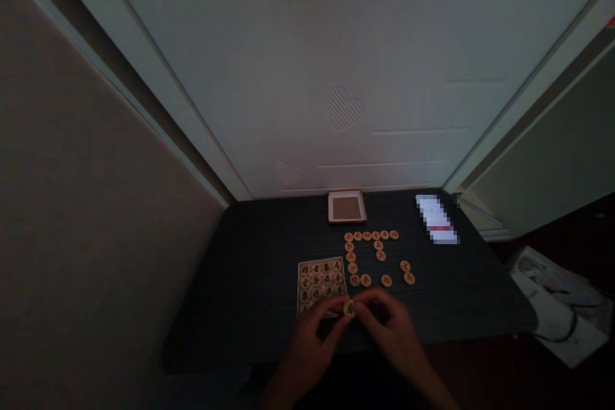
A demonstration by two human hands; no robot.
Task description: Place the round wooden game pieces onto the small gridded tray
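Observation:
Between the fingertips of both hands is a round Chinese chess piece (349,309) with a black character, held over the table's front part. My left hand (311,333) pinches it from the left, and my right hand (390,325) grips its right side. Just beyond my left hand lies a square box (298,288) filled with rows of black-lettered pieces; my fingers cover its front right corner. Right of the box, red-lettered pieces (367,236) lie on the table in a top row, a left column and a few loose spots, such as one piece (386,280) and a touching pair (407,272).
The dark table (254,282) stands against a pale panel (269,64) with heart reliefs. A shallow square box part (331,208) lies at the back edge. At the back right is a phone-like thing (436,219), its bright surface blurred. White bags (567,307) sit beyond the right edge.

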